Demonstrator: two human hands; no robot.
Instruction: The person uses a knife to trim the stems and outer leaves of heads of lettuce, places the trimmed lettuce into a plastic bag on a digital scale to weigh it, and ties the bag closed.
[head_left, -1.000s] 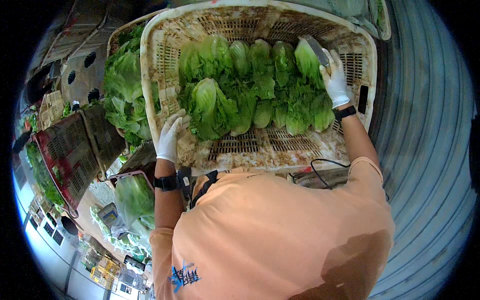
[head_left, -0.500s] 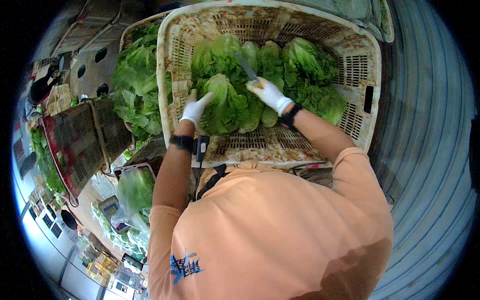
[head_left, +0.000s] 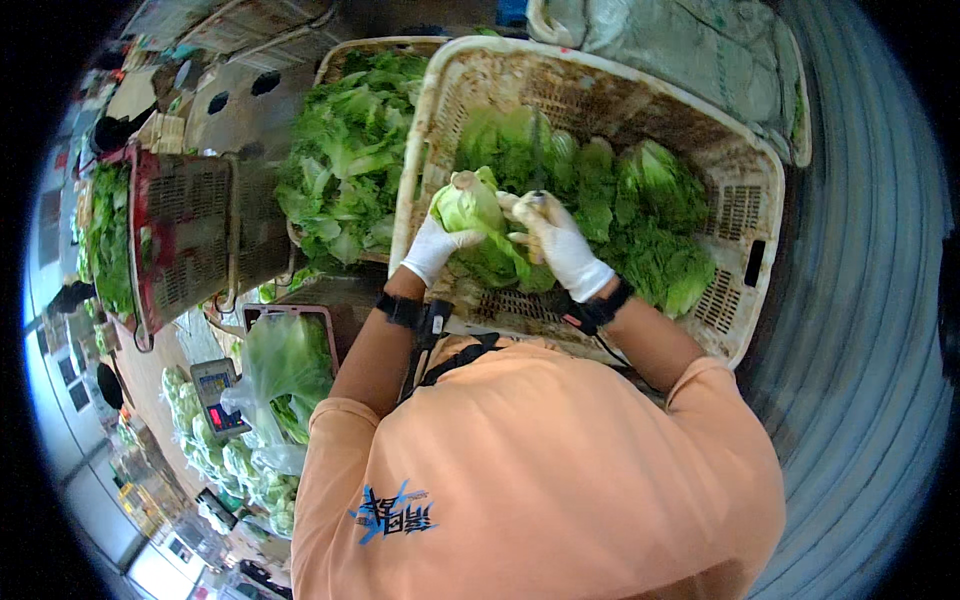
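Lettuce head [head_left: 466, 208] in hand above a stained basket [head_left: 740, 200]

Item one: lettuce head, pale green, its cut stem end turned upward; located in the cup of the left hand [head_left: 432, 250], over the basket's near left part.

Item two: left hand, white-gloved, clamped on that lettuce from its left and underside, thumb laid along the near side.

Item three: right hand [head_left: 568, 248], white-gloved, just beside the left, closed on a knife [head_left: 537, 155]. The blade points away from the wearer (blurred, so I cannot make out its edge). Whether the fingertips touch the lettuce I cannot tell from where I stand.

Item four: further lettuces [head_left: 660, 190], lying in the basket beyond the right hand and to its right.

Item five: loose leaves [head_left: 340, 165], a large heap beyond the left hand and to its left, outside the basket's wall.

Item six: red-edged crate [head_left: 185, 225], well to the left of the left hand.

Item seven: clear bag of greens [head_left: 285, 370], nearer the wearer than the left hand and to its left; a small device with a lit display [head_left: 218, 395] stands just beside it.

Item eight: ridged sheeting [head_left: 860, 300], far to the right of the right hand.
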